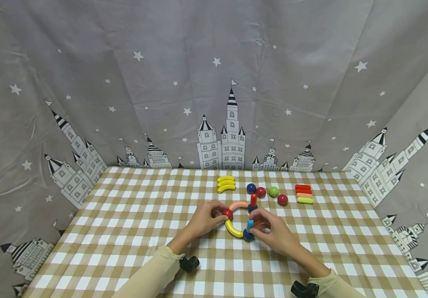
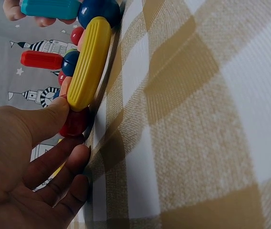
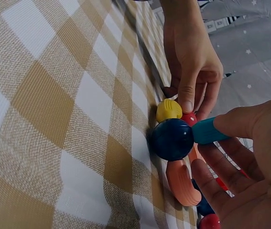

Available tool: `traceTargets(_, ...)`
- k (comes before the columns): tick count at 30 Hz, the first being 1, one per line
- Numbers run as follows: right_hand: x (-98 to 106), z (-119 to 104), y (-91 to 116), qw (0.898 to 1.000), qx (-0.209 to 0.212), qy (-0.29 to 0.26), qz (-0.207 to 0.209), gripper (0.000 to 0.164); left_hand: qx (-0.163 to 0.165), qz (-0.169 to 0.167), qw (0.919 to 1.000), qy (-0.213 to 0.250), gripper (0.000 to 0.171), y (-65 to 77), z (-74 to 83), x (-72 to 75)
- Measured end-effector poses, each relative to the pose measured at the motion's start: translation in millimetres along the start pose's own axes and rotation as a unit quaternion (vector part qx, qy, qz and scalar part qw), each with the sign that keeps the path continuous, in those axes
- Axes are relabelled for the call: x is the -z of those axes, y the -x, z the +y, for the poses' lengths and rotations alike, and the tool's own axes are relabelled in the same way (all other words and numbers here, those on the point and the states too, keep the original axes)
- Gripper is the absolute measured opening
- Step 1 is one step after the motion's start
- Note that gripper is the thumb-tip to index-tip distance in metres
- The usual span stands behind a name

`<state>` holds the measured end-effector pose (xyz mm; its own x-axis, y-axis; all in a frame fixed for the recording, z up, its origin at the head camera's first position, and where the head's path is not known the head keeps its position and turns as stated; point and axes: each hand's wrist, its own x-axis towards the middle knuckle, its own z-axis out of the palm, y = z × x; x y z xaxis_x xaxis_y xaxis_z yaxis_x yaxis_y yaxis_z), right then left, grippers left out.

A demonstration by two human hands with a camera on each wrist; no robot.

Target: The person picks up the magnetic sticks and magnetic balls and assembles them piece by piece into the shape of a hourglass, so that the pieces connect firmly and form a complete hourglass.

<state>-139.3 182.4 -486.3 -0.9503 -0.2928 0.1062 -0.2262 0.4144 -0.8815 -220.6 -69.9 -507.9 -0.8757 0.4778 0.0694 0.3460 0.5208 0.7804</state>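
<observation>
With fingers of the right hand (image 1: 276, 234) bent into a narrow pinch on the light-blue stick (image 1: 250, 224), just left of the palm and upright on a navy ball (image 1: 248, 236). Clearly nearer to the right hand than to the left hand (image 1: 203, 218), there with thumb and forefinger pinching the red ball (image 1: 227, 213), between the curved yellow bar (image 1: 233, 230) and salmon bar (image 1: 238, 205). Close to vertical along the stick's length (unlike the bars, lying flat above the counter (image 1: 124, 231)). Glossy and round on the balls; grooved lengthwise along the yellow bar; woven and checked across the cloth.
</observation>
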Motion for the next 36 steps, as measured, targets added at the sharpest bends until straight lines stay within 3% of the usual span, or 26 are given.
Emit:
traceTargets(15, -1, 5, 4, 1.000, 0.015, 0.013, 0.007, 0.037, -0.009, -0.004, 0.9999, -0.008, 0.025, -0.7, -0.1, 1.6)
traceTargets(23, -4, 9, 8, 0.999, 0.006, 0.026, 0.024, 0.038, -0.001, -0.028, 0.9994, -0.020, 0.031, -2.2, 0.4, 4.6)
traceTargets(31, -10, 17, 10, 0.998, -0.003, 0.059, 0.018, 0.049, -0.023, -0.042, 0.9984, -0.030, 0.027, -3.3, 1.0, 8.0)
traceTargets(36, -12, 20, 9, 0.998, 0.006, 0.066, 0.015, 0.039, -0.052, -0.036, 0.9978, -0.022, 0.026, -3.6, -1.3, 7.9)
